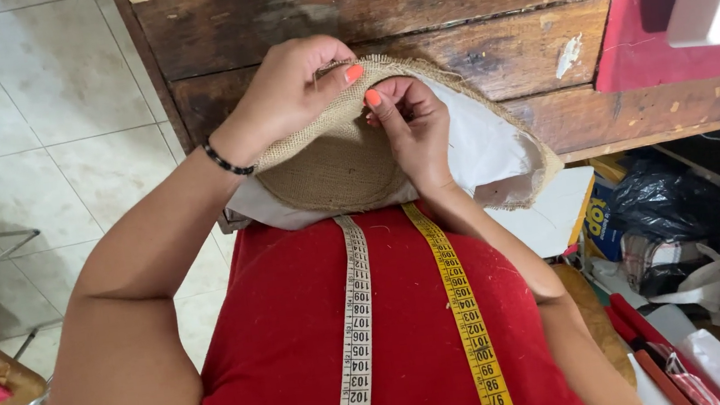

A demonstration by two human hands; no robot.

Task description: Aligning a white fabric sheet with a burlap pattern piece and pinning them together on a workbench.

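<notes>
From the head camera, the person is holding a round burlap piece [338,155] with a white fabric lining [486,146] against their body, just over the near edge of the worn wooden bench [409,4]. The left hand [291,87] is pinching the top rim of the burlap, thumb and forefinger closed on it. The right hand [412,123] is gripping the same rim just beside it, fingers curled together on the cloth; whether they are also holding a needle is too small to tell. The burlap is showing a stitched circular seam, while the white lining is hanging loose and crumpled toward the right, so the edge there looks unfinished. Two measuring tapes, one white [355,322] and one yellow [465,309], are hanging down the red shirt [286,349].
</notes>
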